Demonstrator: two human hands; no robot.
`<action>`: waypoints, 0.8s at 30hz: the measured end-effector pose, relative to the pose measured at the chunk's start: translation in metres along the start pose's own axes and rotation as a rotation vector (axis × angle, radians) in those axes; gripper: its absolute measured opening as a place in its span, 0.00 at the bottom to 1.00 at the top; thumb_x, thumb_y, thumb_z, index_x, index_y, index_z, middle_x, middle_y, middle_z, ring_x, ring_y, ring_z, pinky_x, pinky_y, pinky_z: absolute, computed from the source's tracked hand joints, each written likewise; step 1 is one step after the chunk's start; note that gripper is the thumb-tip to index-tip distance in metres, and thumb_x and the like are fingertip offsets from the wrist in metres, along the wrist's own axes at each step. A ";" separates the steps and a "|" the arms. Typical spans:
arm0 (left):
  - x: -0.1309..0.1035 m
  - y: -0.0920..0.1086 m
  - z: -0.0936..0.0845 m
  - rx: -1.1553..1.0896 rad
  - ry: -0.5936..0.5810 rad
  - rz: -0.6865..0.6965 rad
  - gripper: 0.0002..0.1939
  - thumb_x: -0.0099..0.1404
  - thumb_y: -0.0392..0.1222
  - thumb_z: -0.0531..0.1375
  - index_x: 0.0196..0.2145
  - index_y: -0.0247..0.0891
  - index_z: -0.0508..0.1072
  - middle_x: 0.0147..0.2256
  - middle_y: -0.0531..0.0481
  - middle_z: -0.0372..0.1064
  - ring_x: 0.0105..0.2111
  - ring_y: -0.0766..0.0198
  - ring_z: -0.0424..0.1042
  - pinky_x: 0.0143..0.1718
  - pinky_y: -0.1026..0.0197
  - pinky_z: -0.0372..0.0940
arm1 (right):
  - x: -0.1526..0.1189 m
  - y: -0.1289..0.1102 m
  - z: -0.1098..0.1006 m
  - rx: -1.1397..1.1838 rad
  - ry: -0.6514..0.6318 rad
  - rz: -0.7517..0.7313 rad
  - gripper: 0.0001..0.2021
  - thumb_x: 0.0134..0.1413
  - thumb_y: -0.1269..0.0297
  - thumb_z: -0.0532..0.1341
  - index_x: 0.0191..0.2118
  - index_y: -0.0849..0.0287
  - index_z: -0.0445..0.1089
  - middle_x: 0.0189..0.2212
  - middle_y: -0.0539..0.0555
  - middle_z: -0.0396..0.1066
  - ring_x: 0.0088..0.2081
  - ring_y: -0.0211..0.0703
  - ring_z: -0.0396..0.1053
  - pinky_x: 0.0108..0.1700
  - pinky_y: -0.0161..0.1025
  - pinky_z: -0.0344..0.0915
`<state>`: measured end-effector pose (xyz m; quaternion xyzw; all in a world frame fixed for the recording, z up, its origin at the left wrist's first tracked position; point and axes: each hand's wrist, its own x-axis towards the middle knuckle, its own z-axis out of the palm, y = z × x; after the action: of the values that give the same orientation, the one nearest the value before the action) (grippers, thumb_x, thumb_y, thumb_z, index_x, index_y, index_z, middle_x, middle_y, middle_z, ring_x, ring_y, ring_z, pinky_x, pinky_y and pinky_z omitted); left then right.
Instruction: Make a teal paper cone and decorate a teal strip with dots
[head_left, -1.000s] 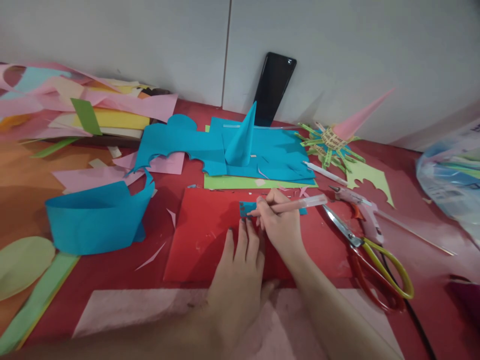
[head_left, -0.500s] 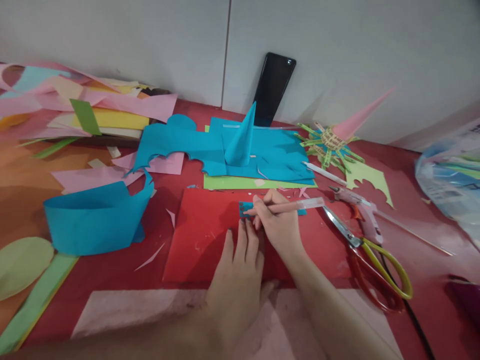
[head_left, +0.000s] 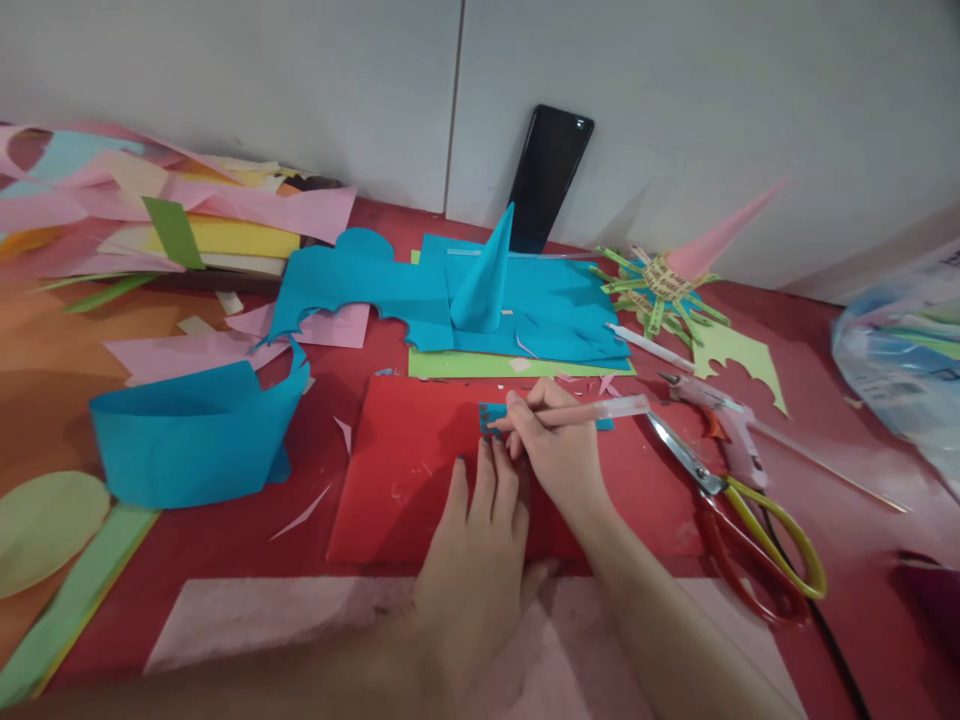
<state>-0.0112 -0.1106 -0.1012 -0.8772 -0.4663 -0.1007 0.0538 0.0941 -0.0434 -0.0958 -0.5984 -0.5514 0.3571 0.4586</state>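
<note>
A small blue paper strip (head_left: 491, 412) with dark marks at its left end lies on the red board (head_left: 405, 480). My right hand (head_left: 559, 450) is closed around a pinkish pen (head_left: 592, 411), its tip at the strip's marked end; the hand covers the strip's middle. My left hand (head_left: 480, 540) rests flat on the board with fingers spread, fingertips just below the strip. Behind the board, a blue paper cone (head_left: 484, 285) stands on blue sheets (head_left: 559, 300).
Scissors (head_left: 709, 480) and a glue gun (head_left: 724, 415) lie right of the board. A phone (head_left: 550, 175) leans on the wall. Left are a blue paper band (head_left: 180, 450) and paper scraps (head_left: 247, 235). A pink-coned craft (head_left: 667, 280) stands back right.
</note>
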 end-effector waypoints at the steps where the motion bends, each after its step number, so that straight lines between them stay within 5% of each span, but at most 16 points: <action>1: 0.000 0.000 0.000 0.001 0.002 0.000 0.28 0.56 0.57 0.54 0.43 0.29 0.72 0.52 0.34 0.62 0.52 0.46 0.60 0.49 0.49 0.56 | 0.000 0.000 0.000 -0.003 0.006 0.001 0.14 0.53 0.64 0.56 0.20 0.56 0.53 0.09 0.42 0.58 0.23 0.39 0.71 0.25 0.32 0.63; 24: 0.000 -0.001 -0.002 -0.021 -0.036 -0.001 0.27 0.59 0.56 0.51 0.44 0.30 0.71 0.53 0.35 0.61 0.53 0.46 0.58 0.49 0.49 0.56 | 0.000 -0.005 0.000 -0.012 0.021 0.013 0.14 0.52 0.64 0.55 0.19 0.55 0.53 0.08 0.42 0.55 0.20 0.38 0.70 0.26 0.33 0.65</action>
<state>-0.0119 -0.1102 -0.0996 -0.8791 -0.4666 -0.0900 0.0359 0.0927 -0.0435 -0.0912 -0.6084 -0.5449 0.3504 0.4585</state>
